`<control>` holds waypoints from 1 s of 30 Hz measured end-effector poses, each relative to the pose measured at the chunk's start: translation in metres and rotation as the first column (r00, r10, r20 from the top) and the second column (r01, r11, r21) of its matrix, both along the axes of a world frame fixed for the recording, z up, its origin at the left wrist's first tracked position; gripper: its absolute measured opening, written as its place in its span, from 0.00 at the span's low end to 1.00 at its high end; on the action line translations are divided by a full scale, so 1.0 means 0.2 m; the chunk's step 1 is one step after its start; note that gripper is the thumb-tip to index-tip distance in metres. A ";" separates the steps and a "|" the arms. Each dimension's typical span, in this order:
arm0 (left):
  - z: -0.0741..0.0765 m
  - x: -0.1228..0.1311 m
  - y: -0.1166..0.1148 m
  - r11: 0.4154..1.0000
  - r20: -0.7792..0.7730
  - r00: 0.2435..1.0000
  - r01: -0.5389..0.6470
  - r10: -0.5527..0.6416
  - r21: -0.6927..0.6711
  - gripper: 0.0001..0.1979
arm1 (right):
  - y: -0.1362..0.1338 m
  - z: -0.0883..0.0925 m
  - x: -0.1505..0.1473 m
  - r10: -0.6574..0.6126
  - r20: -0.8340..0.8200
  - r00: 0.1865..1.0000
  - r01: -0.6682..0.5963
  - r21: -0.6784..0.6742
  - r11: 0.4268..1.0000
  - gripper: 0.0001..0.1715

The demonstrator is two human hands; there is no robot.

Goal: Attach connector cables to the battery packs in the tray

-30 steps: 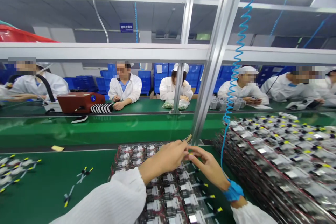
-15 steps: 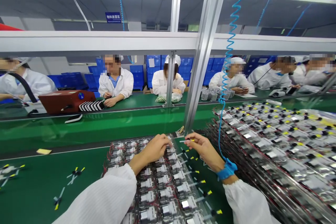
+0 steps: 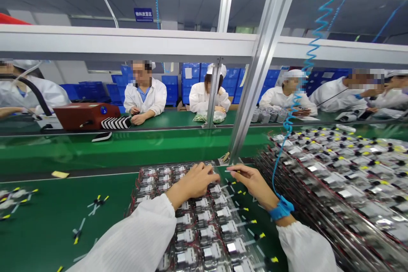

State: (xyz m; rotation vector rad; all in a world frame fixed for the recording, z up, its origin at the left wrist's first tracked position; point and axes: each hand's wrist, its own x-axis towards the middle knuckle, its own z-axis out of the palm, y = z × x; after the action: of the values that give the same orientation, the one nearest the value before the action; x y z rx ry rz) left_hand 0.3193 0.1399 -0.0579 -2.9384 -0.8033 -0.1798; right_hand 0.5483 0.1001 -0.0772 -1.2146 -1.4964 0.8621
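My left hand rests with curled fingers on the far rows of a clear tray of small silver parts with red wires; what the fingers grip is hidden. My right hand hovers just right of it, pinching a thin white stick with a yellow and black tip. A blue wrist strap circles my right wrist, and its coiled blue cord rises to the frame above. Both sleeves are white.
Stacked trays of similar parts fill the right side. Loose yellow-tipped sticks lie on the green mat at left. A metal post stands just beyond my hands. Across a green belt, several white-coated people sit by a red box.
My hands, joined together a second ago, have parted. The left dropped onto the tray's far rows; the right stayed raised with the stick. The view shifted slightly.
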 end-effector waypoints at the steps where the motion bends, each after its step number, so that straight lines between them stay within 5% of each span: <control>1: 0.00 0.01 0.00 1.000 0.003 1.000 -0.012 0.012 0.000 0.23 | 0.01 0.00 0.01 -0.009 0.022 1.000 0.009 0.008 1.000 0.22; 12: 0.00 -0.01 -0.03 0.994 0.204 0.975 -0.064 0.082 -0.094 0.06 | 0.12 0.01 -0.04 0.016 0.299 0.954 -0.056 0.128 0.990 0.16; 18: -0.03 -0.03 0.01 0.987 0.232 0.972 0.015 0.023 -0.161 0.11 | 0.08 0.01 -0.06 0.020 0.384 0.923 -0.077 0.132 0.988 0.13; 24: 0.01 0.00 0.03 0.997 0.097 0.994 0.061 -0.056 -0.054 0.12 | 0.08 0.00 -0.06 -0.017 0.390 0.921 -0.045 0.150 0.988 0.14; 30: 0.00 0.01 0.04 0.976 0.277 0.961 0.052 0.010 -0.213 0.08 | 0.08 -0.01 -0.07 -0.025 0.375 0.927 -0.043 0.170 0.984 0.12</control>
State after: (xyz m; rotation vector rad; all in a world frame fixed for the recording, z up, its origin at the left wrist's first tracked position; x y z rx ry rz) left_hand 0.3205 0.1483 -0.0589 -3.1750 -0.8767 -0.5491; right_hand 0.5344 0.1164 -0.0795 -1.2899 -1.8436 0.5030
